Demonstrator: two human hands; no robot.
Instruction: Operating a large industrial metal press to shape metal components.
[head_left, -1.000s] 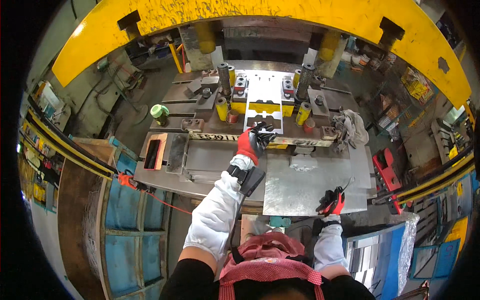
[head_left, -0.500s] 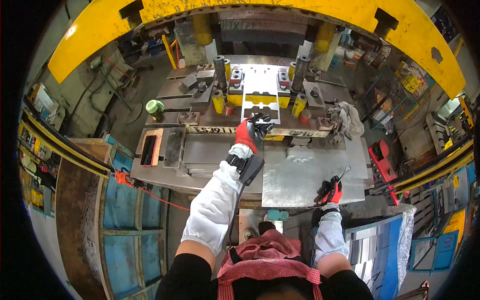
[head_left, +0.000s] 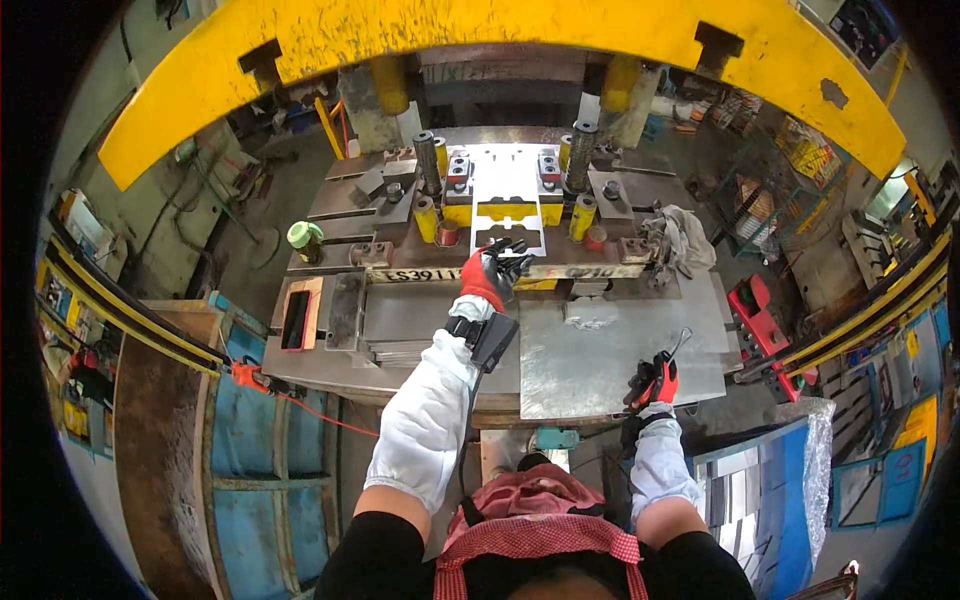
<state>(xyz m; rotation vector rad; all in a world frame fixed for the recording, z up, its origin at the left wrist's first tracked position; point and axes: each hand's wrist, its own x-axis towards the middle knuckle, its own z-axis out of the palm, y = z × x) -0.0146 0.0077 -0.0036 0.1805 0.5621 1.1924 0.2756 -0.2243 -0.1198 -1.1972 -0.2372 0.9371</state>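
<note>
My left hand [head_left: 494, 274], in a red and black glove, reaches to the near end of a bright metal strip [head_left: 507, 180] with cut-out windows. Its fingers stretch forward and look apart at the strip's edge; whether they touch it is hard to tell. The strip lies in a press die [head_left: 560, 271] between yellow and dark guide posts [head_left: 583, 215]. My right hand [head_left: 654, 384], gloved alike, is closed around a thin metal tool [head_left: 682, 342] with a looped end. It rests over the near right part of a flat grey metal sheet [head_left: 600, 365].
A yellow press beam [head_left: 500, 35] arches overhead. Stacked metal plates [head_left: 410, 325] and a phone-like dark object [head_left: 296, 320] lie left. A green-lidded bottle [head_left: 305, 242] stands beyond. Grey rags [head_left: 682, 240] and a red control box [head_left: 755, 315] are right. Blue frames [head_left: 245, 440] stand lower left.
The view has shifted slightly, so the bench sits lower in the picture. My left hand stays near the strip's end, and the tool in my right hand has turned a little.
</note>
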